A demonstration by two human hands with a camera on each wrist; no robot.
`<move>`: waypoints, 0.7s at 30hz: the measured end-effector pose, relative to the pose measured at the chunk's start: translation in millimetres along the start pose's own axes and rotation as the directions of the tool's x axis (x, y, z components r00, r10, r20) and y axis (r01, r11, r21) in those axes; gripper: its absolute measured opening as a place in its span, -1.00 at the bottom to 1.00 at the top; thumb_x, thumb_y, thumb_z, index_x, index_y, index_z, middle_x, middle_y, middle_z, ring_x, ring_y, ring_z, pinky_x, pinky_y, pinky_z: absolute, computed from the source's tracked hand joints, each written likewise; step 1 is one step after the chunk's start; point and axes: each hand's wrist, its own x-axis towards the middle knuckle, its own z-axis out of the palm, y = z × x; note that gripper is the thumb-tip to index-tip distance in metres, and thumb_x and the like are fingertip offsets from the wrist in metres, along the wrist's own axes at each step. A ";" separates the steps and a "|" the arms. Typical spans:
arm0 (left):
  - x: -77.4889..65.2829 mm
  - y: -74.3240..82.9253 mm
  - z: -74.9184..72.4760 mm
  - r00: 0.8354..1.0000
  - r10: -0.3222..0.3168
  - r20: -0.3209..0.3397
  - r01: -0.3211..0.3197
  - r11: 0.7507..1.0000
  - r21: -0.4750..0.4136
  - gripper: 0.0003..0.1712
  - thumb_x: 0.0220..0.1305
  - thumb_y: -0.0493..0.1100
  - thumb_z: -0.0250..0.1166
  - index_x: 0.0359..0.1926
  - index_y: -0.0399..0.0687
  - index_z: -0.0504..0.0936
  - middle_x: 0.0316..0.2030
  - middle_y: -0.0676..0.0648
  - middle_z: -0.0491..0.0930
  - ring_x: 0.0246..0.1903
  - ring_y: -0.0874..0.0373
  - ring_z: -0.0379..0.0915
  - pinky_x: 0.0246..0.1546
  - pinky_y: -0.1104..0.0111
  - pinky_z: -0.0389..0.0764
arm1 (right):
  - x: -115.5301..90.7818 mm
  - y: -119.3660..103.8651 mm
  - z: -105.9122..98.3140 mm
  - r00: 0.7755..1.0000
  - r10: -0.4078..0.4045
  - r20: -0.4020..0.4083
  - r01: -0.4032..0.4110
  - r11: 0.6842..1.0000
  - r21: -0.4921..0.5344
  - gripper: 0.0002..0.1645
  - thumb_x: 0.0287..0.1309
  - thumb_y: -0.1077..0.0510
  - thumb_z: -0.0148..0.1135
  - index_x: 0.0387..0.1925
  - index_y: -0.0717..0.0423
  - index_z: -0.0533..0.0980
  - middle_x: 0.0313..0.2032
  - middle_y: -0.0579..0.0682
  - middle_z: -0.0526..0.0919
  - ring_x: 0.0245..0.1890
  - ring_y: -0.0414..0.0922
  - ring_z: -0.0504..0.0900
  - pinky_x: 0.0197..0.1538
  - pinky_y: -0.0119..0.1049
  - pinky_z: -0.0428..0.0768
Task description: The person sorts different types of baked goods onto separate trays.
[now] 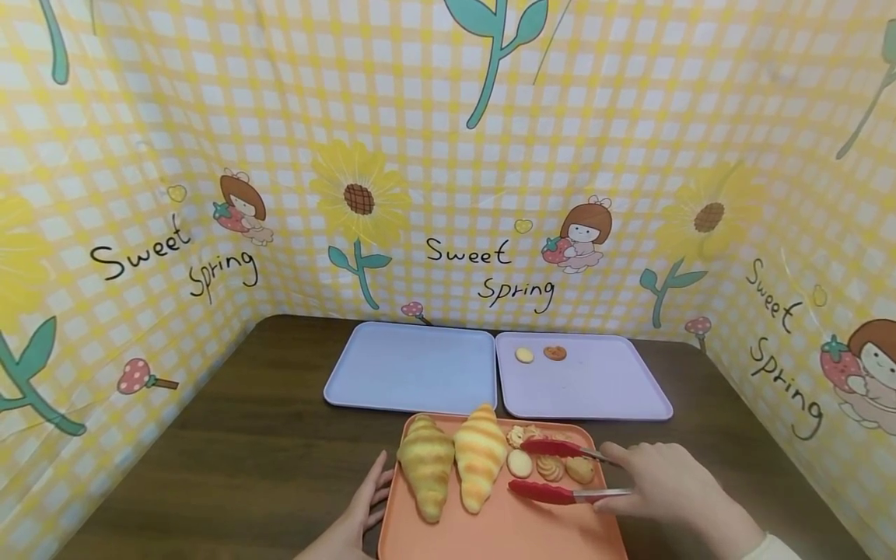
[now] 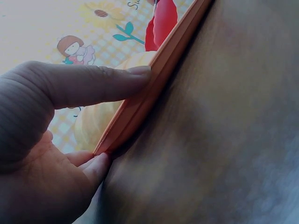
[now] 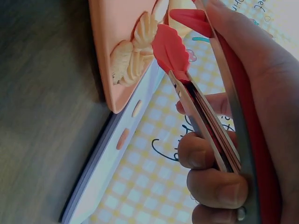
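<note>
My right hand (image 1: 661,482) grips a pair of metal tongs (image 3: 205,121) with red tips. The spread tips reach over the orange tray (image 1: 504,537), on either side of a pale round cookie (image 1: 520,464), a swirled cookie (image 1: 550,467) and a browner cookie (image 1: 579,469). More cookies (image 1: 516,435) lie behind the upper tip, partly covered by it. Two croissants (image 1: 425,467) (image 1: 481,459) fill the tray's left half. With thumb and fingers spread apart, my left hand (image 2: 51,112) touches the tray's left edge.
Behind the orange tray, a blue tray (image 1: 420,369) stands beside a lilac tray (image 1: 588,381). The lilac one carries a pale round cookie (image 1: 524,355) and a brown cookie (image 1: 555,353). A patterned cloth (image 1: 448,179) hangs around the dark wooden table (image 1: 231,459).
</note>
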 end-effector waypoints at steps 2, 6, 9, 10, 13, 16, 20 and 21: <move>0.1 1.1 -0.1 1.000 -0.010 0.000 0.010 1.000 0.003 0.30 0.18 0.16 0.44 0.55 0.37 -0.41 0.37 -0.66 -0.26 0.29 0.43 0.06 0.19 0.44 0.31 | 0.7 -0.5 0.0 1.000 -0.005 0.001 0.005 1.000 0.008 -0.24 -0.20 -0.63 0.31 -0.20 -0.15 0.55 -0.60 -0.27 0.53 -0.62 -0.15 0.52 -0.54 -0.17 0.46; -0.5 2.5 0.1 1.000 -0.020 -0.005 0.020 1.000 0.018 0.38 0.18 0.14 0.45 0.57 0.12 -0.48 0.37 -0.65 -0.25 0.30 0.37 0.05 0.19 0.44 0.32 | 2.5 -1.7 1.1 1.000 -0.023 0.001 0.023 1.000 0.010 -0.23 -0.18 -0.63 0.29 -0.18 -0.14 0.56 -0.59 -0.25 0.53 -0.61 -0.14 0.52 -0.53 -0.15 0.47; -0.6 2.6 0.1 1.000 -0.026 -0.006 0.027 1.000 0.016 0.41 0.18 0.13 0.46 0.57 0.01 -0.50 0.37 -0.65 -0.25 0.30 0.32 0.04 0.19 0.43 0.32 | 3.2 -2.3 1.5 1.000 -0.022 0.005 0.022 1.000 -0.001 -0.23 -0.18 -0.62 0.29 -0.18 -0.15 0.56 -0.60 -0.24 0.52 -0.61 -0.14 0.51 -0.53 -0.15 0.46; -0.7 2.7 0.1 1.000 -0.029 -0.006 0.029 0.999 0.015 0.41 0.18 0.13 0.46 0.57 0.00 -0.51 0.38 -0.65 -0.25 0.31 0.31 0.04 0.19 0.43 0.32 | 3.4 -2.7 1.5 1.000 -0.016 0.009 0.016 1.000 -0.004 -0.23 -0.18 -0.63 0.29 -0.18 -0.15 0.56 -0.59 -0.24 0.53 -0.61 -0.14 0.52 -0.52 -0.14 0.47; -0.5 2.4 -0.3 1.000 -0.029 -0.004 0.029 0.999 0.013 0.42 0.18 0.14 0.45 0.56 -0.05 -0.52 0.38 -0.65 -0.25 0.31 0.31 0.04 0.19 0.43 0.32 | 4.0 -4.1 1.5 1.000 0.006 0.026 -0.005 1.000 -0.010 -0.21 -0.19 -0.63 0.29 -0.16 -0.14 0.57 -0.57 -0.21 0.56 -0.58 -0.11 0.55 -0.50 -0.13 0.50; -0.2 4.0 -0.1 1.000 -0.030 0.000 0.030 1.000 0.010 0.43 0.19 0.15 0.44 0.54 -0.14 -0.54 0.37 -0.66 -0.26 0.30 0.35 0.04 0.19 0.43 0.32 | 4.0 -5.0 1.7 0.999 0.021 0.043 -0.021 1.000 -0.002 -0.19 -0.19 -0.64 0.29 -0.13 -0.13 0.58 -0.56 -0.20 0.58 -0.57 -0.09 0.57 -0.48 -0.12 0.52; 0.4 10.4 1.6 0.999 -0.045 0.007 0.045 0.999 0.003 0.48 0.18 0.10 0.46 0.48 -0.32 -0.59 0.36 -0.68 -0.28 0.29 0.46 0.05 0.19 0.45 0.31 | 2.5 -3.9 2.7 0.999 0.008 0.031 -0.008 1.000 0.015 -0.19 -0.18 -0.64 0.29 -0.13 -0.12 0.58 -0.57 -0.21 0.57 -0.58 -0.10 0.56 -0.50 -0.12 0.50; 0.7 12.2 2.2 0.999 -0.047 0.008 0.047 0.999 0.004 0.48 0.18 0.08 0.47 0.47 -0.36 -0.61 0.35 -0.69 -0.29 0.28 0.48 0.05 0.19 0.46 0.31 | 1.9 -3.4 2.8 1.000 0.004 0.026 -0.004 1.000 0.022 -0.20 -0.18 -0.63 0.29 -0.14 -0.13 0.58 -0.57 -0.22 0.56 -0.59 -0.12 0.55 -0.50 -0.13 0.50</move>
